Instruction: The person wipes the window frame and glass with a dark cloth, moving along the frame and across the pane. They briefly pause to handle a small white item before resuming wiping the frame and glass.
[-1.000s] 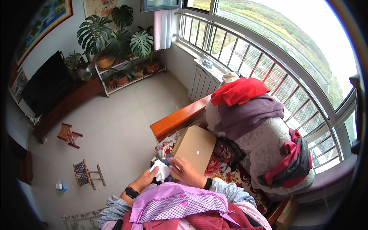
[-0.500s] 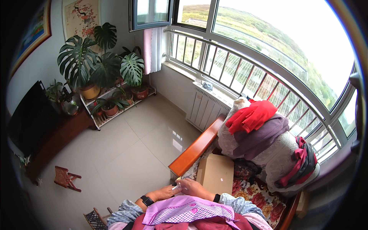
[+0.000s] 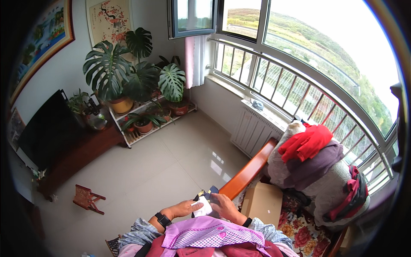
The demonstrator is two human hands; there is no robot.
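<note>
Both of my hands meet in front of my body, above the purple checked cloth (image 3: 214, 233) that I wear. A small white folded piece (image 3: 203, 208), paper or cloth, is held in my left hand (image 3: 185, 209), the thumb lying along it. On the other side, my right hand (image 3: 227, 209) curls its fingers around the edge of a dark bundle with yellow marks (image 3: 208, 192), which sticks up beyond the white piece. What kind of thing the bundle is cannot be made out. A dark watch (image 3: 163, 220) sits on my left wrist.
An orange wooden sofa arm (image 3: 246, 171) lies just ahead of my right hand, beside a cardboard box (image 3: 263, 203) on the floral seat. Red clothing (image 3: 306, 142) drapes over the sofa back. A small folding stool (image 3: 87, 199) and a plant rack (image 3: 160, 123) stand to the left.
My hands, close together before, are now farther apart. The white piece shows larger, and the dark bundle with yellow has come into sight between them. The view has swung left.
</note>
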